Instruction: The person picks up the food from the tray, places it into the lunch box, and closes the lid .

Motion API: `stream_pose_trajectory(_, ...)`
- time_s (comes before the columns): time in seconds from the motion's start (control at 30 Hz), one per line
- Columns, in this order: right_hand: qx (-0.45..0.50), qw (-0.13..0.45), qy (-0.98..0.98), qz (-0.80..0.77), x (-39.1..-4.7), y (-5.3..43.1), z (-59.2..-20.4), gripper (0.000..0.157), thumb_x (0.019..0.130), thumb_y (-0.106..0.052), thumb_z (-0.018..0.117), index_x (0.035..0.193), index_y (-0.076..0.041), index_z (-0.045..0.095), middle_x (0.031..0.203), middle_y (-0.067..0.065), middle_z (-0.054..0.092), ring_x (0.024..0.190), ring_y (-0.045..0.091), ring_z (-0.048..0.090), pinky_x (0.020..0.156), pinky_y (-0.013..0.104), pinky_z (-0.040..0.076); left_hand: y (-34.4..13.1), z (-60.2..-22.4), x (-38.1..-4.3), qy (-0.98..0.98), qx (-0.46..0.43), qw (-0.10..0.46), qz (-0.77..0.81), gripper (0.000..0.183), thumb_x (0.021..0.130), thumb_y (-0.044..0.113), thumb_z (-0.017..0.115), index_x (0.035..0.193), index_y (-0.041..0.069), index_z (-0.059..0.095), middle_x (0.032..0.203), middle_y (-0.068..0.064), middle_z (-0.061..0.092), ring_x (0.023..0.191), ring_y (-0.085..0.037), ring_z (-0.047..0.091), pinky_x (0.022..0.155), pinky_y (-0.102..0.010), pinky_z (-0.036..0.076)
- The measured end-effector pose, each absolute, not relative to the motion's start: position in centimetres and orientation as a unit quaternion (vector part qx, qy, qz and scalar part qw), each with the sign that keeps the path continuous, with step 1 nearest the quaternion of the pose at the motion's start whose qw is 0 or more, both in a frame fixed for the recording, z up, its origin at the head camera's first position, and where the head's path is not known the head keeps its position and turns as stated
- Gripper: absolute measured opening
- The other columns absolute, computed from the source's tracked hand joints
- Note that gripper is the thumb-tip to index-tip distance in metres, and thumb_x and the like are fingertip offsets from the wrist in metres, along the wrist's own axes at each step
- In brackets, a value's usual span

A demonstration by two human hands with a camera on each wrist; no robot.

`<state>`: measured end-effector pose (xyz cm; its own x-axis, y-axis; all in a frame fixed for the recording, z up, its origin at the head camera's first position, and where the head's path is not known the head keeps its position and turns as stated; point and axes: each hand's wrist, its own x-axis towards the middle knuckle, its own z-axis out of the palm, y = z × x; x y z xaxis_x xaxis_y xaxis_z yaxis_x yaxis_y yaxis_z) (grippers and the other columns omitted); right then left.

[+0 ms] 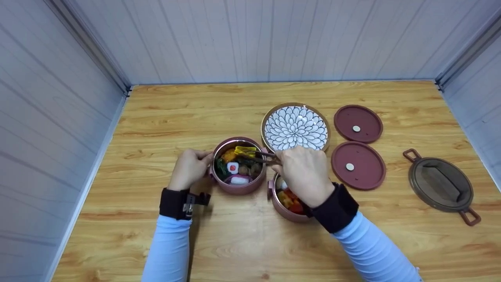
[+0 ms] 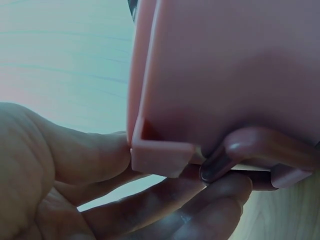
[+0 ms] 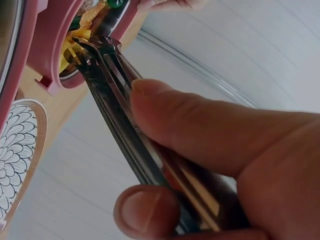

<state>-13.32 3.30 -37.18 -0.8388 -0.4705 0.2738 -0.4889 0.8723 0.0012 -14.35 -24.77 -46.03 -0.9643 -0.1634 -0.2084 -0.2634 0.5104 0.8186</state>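
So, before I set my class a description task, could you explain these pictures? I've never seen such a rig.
No machine here: a person works bare-handed. The wide picture is taken from the person's head, looking forward and down; the two close-ups are taken from the wrists. The left grip holds the left pot at its side handle. The right grip holds tongs, their tips at a yellow piece inside that pot; whether they pinch it is hard to tell. The wooden table also bears a second pot holding food, a petal-patterned plate, two maroon lids and a dark round item with two loop handles.
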Motion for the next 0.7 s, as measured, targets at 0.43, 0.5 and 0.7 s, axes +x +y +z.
stream_pose_trajectory(0.43,0.24,0.174,-0.935,0.195,-14.1,8.4,-35.7,0.053,0.081,-0.048,0.078,0.124,-0.017,0.071,0.052,-0.009,0.025,0.045,0.009,0.021,0.038,0.027,0.02,-24.8,-46.1,-14.4,0.868,-0.12,0.048,0.479,0.023,0.099,0.015,0.061,0.115,0.003,0.074,0.081,-0.01,0.07,0.062,-0.018,0.063,0.057,-0.027,0.053)
stream_pose_trajectory(0.5,0.237,0.207,-0.923,0.221,-14.3,9.6,-35.8,0.054,0.08,-0.044,0.081,0.125,-0.016,0.071,0.053,-0.009,0.033,0.046,0.008,0.026,0.038,0.027,0.022,-24.8,-46.0,-14.4,0.869,-0.122,0.049,0.477,0.023,0.099,0.016,0.062,0.114,0.004,0.074,0.085,-0.011,0.071,0.063,-0.017,0.063,0.058,-0.027,0.053)
stream_pose_trajectory(0.7,0.214,0.284,-0.898,0.257,-15.5,13.0,-36.9,0.056,0.077,-0.035,0.086,0.126,-0.013,0.07,0.06,-0.001,0.055,0.049,0.009,0.041,0.043,0.025,0.027,-24.7,-46.0,-14.4,0.87,-0.131,0.052,0.472,0.022,0.099,0.016,0.062,0.113,0.005,0.075,0.088,-0.011,0.071,0.065,-0.019,0.063,0.058,-0.027,0.053)
